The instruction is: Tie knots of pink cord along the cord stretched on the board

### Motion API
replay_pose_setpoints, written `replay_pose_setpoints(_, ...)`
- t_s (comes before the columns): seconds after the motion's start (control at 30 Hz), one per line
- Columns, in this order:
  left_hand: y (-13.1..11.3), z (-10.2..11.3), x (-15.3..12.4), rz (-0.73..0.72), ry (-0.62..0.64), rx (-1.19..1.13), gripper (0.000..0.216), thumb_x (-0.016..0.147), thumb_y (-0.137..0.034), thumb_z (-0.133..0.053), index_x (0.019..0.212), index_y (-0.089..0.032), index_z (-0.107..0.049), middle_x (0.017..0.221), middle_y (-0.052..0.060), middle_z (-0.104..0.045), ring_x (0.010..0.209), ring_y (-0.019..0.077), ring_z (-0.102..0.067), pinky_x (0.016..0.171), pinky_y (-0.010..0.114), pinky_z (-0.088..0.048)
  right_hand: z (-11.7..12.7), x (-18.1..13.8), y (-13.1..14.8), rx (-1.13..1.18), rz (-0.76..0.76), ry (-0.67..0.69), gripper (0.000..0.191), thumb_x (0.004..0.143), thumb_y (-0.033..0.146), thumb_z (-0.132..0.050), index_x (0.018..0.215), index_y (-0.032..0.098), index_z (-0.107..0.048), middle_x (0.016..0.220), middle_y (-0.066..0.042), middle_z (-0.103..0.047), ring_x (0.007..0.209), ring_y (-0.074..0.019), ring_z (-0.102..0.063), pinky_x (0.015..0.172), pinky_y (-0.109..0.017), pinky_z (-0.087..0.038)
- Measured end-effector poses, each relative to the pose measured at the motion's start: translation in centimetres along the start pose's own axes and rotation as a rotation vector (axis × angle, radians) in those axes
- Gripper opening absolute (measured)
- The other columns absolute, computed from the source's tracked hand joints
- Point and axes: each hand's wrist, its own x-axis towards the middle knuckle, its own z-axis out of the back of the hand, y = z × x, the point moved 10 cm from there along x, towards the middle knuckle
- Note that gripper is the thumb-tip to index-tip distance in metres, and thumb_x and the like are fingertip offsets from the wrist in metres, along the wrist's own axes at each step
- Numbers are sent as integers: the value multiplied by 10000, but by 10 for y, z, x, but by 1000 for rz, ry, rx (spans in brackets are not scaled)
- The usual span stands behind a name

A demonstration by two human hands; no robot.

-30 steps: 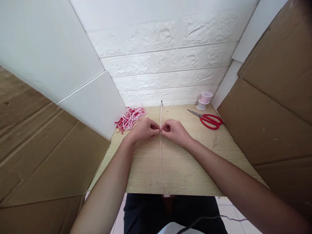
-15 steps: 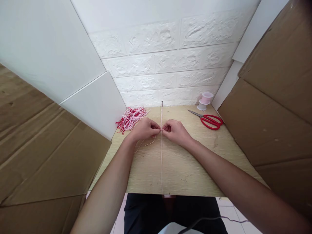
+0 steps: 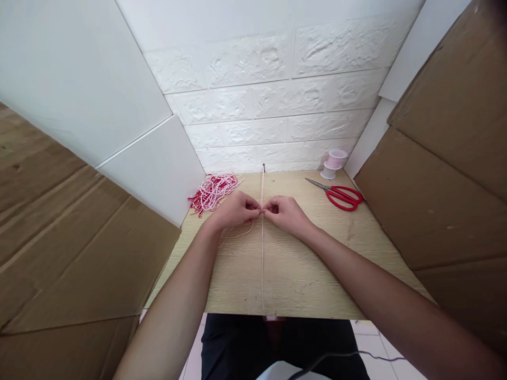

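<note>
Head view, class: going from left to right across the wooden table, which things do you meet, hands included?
Pile of red and pink cords → left hand → taut cord → right hand → red scissors.

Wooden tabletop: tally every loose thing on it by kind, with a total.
Red-handled metal scissors: 1
Pale pink thread spools: 2, at the back right corner
Tangled pile of red and pink cords: 1
Taut pink cord pinched between left hand and right hand: 1
Total: 5
</note>
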Motion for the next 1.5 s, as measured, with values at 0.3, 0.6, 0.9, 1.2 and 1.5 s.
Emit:
replay_pose_setpoints(0.3, 1, 3, 0, 13, -18, 12, 219, 736, -272, -549, 682, -105, -680, 559, -6, -535, 517, 68, -409, 481, 190, -293, 12, -1, 4, 16, 24, -88, 74, 769, 179, -636, 755, 153, -704, 715, -17, -676, 640, -125, -577, 606, -249, -408)
replay_pose_setpoints(0.6, 4, 2, 0, 12, -17, 16, 240, 743, -291, -546, 678, -107, -686, 558, -6, -540, 505, 66, -410, 474, 193, -276, 3, -1, 3, 42, 10, -19, 72, 761, 165, -651, 786, 153, -718, 695, -8, -667, 620, -117, -572, 574, -236, -392)
replay_pose_setpoints(0.9, 1, 1, 0, 19, -20, 20, 217, 724, -271, -547, 677, -108, -683, 556, -13, -537, 507, 63, -413, 473, 190, -280, 3, -2, 4, 9, 19, -48, 47, 748, 162, -661, 747, 157, -707, 685, -3, -670, 612, -111, -570, 580, -234, -385)
replay_pose_setpoints(1.2, 5, 1, 1, 15, -24, 5, 231, 735, -289, -560, 661, -105, -678, 552, -8, -536, 501, 62, -410, 467, 191, -269, 1, -2, 2, 0, -24, -58, 35, 725, 160, -660, 713, 155, -692, 666, -2, -667, 599, -111, -570, 581, -234, -384)
replay_pose_setpoints(1.5, 7, 4, 0, 44, -36, -14, 199, 729, -260, -557, 691, -112, -685, 562, -9, -551, 508, 62, -426, 464, 178, -294, 5, -3, 8, 8, 38, -79, 51, 747, 154, -640, 743, 152, -690, 700, -8, -669, 631, -117, -572, 600, -238, -397)
